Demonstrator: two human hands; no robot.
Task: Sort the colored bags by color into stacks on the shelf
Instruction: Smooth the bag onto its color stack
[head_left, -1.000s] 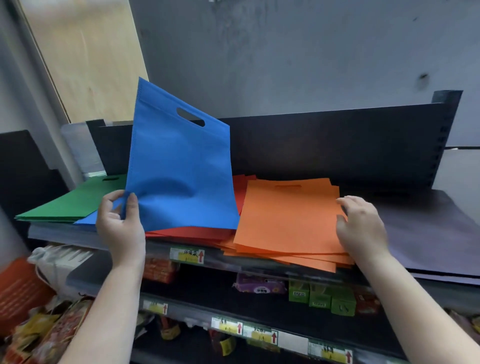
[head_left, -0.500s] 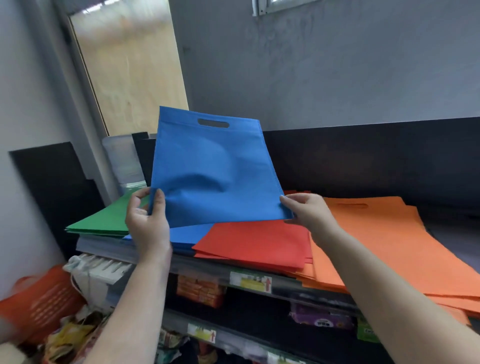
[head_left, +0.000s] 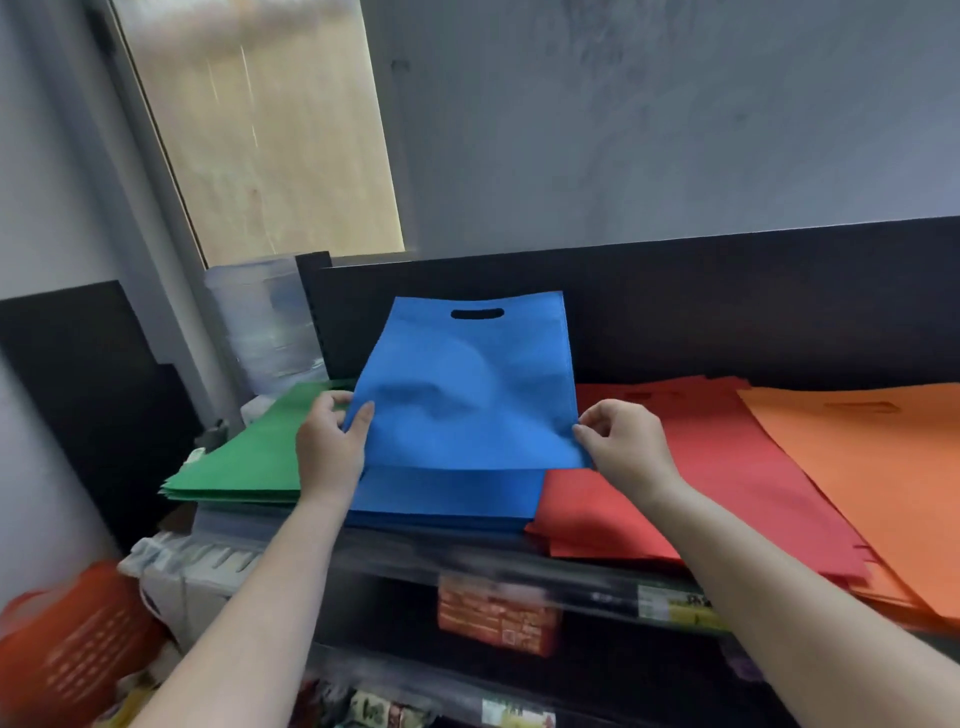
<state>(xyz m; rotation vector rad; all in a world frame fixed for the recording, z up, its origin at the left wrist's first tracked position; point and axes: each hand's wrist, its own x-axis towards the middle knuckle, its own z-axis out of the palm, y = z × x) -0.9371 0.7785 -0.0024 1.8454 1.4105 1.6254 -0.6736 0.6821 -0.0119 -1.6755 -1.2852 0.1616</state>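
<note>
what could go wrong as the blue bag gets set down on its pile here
1. The blue bag is pinched only at its lower corners by the left hand and right hand; its top leans on the shelf's back panel and may flop unevenly.
2. The blue stack abuts the red stack, so the bag could land overlapping red.

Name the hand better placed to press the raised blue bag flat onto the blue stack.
Left, probably. The left hand grips the blue bag with its palm already over the blue stack. The right hand only pinches the bag's corner, over the red bags.
</note>
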